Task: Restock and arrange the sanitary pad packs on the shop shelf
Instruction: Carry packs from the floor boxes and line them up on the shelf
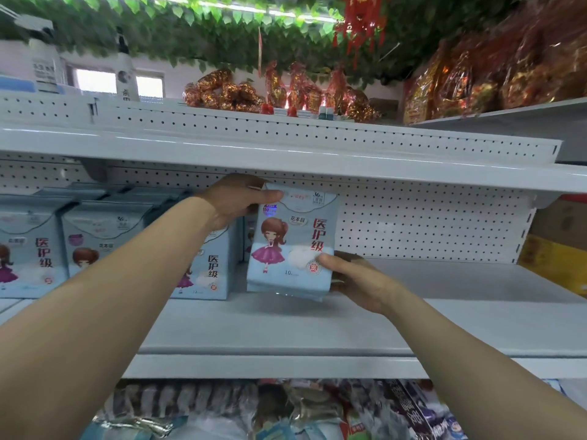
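Observation:
A pale blue sanitary pad pack (290, 246) with a cartoon girl and red characters stands upright on the white shelf (444, 319), slightly tilted. My left hand (236, 198) grips its top left corner, thumb across the front. My right hand (359, 282) holds its lower right corner, thumb on the front. To the left stands a row of matching packs (108, 239), the nearest one (209, 268) partly hidden behind my left forearm.
The shelf surface right of the held pack is bare up to yellow and brown cartons (559, 249). A shelf above (286, 154) overhangs closely and carries red and gold wrapped goods (286, 93). Below, the lower shelf holds assorted packets (286, 411).

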{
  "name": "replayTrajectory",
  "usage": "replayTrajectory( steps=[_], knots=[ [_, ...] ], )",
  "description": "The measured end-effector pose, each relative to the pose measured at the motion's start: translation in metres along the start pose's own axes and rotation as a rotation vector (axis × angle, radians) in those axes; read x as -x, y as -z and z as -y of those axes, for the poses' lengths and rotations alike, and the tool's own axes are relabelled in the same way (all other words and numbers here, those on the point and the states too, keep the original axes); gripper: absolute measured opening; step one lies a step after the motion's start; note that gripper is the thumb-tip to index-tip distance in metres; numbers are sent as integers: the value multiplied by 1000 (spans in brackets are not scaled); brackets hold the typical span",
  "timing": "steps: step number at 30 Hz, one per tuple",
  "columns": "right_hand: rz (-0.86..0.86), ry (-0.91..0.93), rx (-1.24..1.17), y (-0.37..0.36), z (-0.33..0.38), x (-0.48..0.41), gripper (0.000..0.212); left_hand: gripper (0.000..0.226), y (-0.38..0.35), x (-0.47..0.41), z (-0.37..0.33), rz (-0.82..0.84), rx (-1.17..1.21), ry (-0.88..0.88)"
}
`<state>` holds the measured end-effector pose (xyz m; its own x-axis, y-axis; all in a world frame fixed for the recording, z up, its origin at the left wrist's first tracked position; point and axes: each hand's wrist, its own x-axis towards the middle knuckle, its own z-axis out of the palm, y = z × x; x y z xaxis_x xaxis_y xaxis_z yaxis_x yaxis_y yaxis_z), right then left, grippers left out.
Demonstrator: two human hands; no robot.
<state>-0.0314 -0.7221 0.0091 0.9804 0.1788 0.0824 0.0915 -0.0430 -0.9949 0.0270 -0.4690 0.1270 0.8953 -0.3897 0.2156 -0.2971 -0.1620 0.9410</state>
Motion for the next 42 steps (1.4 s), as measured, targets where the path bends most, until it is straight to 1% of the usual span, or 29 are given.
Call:
replayTrajectory(
  steps=[3,4,6,7,8,11,13,14,17,20,22,25,28,30,32,36,40,42],
  knots=[
    [25,36,13,-13,9,2,58,120,11,11,-2,-66,-56,-24],
    [33,48,33,-17,11,3,60,127,14,14,-2,-88,-60,-25],
    [43,61,60,-24,14,6,70,129,19,22,-2,-145,-46,-26],
    [46,62,63,-27,15,8,73,126,19,30,-4,-167,-39,-18],
    [50,62,66,-29,16,9,74,117,19,38,-8,-181,-21,-3],
    [74,49,88,-35,20,17,74,74,20,65,-15,-163,23,49],
    [83,57,124,-41,23,20,77,56,26,79,-16,-146,22,78],
    [81,64,139,-46,24,21,79,54,31,86,-16,-134,0,91],
    [82,93,166,-70,28,26,74,63,50,103,-17,-97,-106,134],
    [87,120,188,-110,30,26,63,56,80,126,-21,-75,-164,125],
    [65,141,193,-143,31,19,61,52,110,140,-20,-71,-177,111],
    [26,168,190,-202,29,5,61,58,166,162,-10,-61,-197,123],
    [2,169,174,-263,23,-10,57,52,218,184,4,-84,-231,151],
    [-12,149,172,-301,20,-22,61,59,251,195,17,-99,-253,157],
    [-19,134,183,-336,19,-34,63,64,282,202,32,-131,-242,158],
    [-29,118,168,-389,13,-56,66,54,330,207,57,-145,-220,166],
    [-48,104,162,-418,4,-72,65,52,353,209,78,-152,-190,167],
    [-54,97,170,-424,-1,-77,60,53,357,210,85,-153,-175,165]
  ],
)
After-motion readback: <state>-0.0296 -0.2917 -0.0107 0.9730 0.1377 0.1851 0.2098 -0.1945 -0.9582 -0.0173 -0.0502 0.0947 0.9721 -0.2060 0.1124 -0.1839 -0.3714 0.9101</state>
